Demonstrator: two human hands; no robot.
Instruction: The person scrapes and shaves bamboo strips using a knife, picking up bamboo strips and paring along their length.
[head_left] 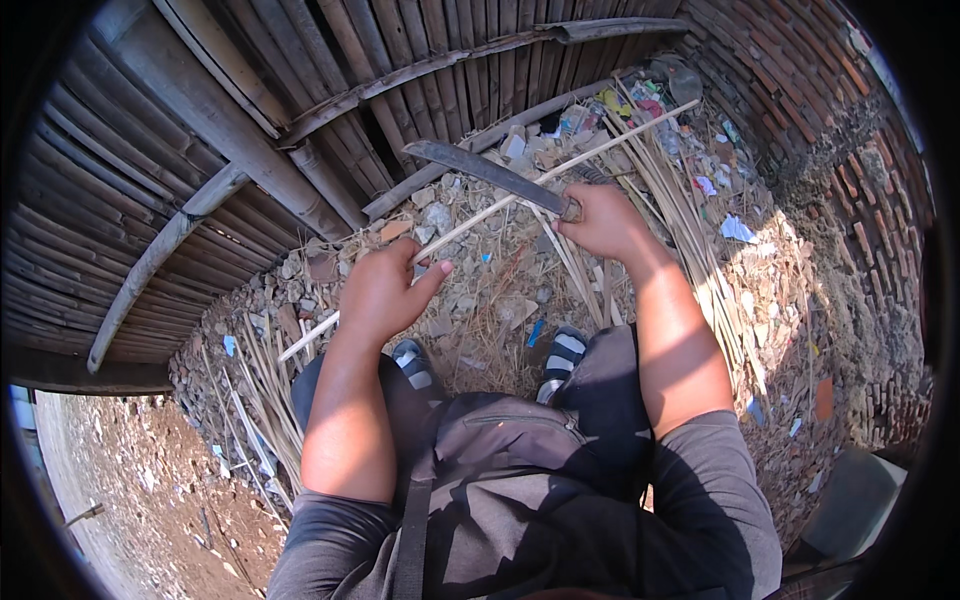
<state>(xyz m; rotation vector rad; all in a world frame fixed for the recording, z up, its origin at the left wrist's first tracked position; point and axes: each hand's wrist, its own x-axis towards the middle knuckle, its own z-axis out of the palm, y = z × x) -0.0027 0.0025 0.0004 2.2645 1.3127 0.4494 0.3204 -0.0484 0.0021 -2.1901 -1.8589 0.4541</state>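
Observation:
My left hand point(385, 292) is closed round a long, pale bamboo strip point(480, 218), which slants from beside my left knee up to the far right. In my right hand point(603, 220) is the handle of a machete point(490, 175); the fist hides most of that handle. The dark, broad blade points to the far left and crosses the strip between my two hands, lying against it or just over it. Below the crossing, more split strips point(575, 265) rest on the ground.
A bundle of split bamboo strips point(690, 240) lies to the right, another bunch point(265, 365) to the left. Rubble and litter point(440, 215) cover the ground. A bamboo wall point(330, 60) stands ahead, a brick wall point(800, 90) at right. My feet point(565, 355) are below the strip.

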